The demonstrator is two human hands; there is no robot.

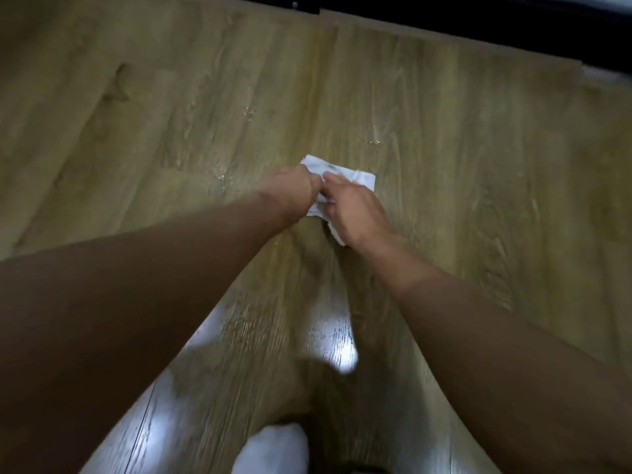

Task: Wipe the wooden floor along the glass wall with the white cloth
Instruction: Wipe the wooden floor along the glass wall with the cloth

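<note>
A crumpled white cloth point(355, 176) with a dark smudge lies on the wooden floor point(171, 124), partly hidden under both hands. My left hand point(290, 188) grips its left edge with curled fingers. My right hand point(354, 208) lies over the cloth's near side, fingers bent onto the fabric and pinching it. Both arms reach forward from the bottom of the view. The black base of the glass wall point(478, 25) runs along the top edge.
Small wet spots point(249, 111) glisten on the planks beyond the cloth. Bright light reflections point(337, 350) show on the floor between my arms. A white sock-covered foot point(273, 449) is at the bottom centre.
</note>
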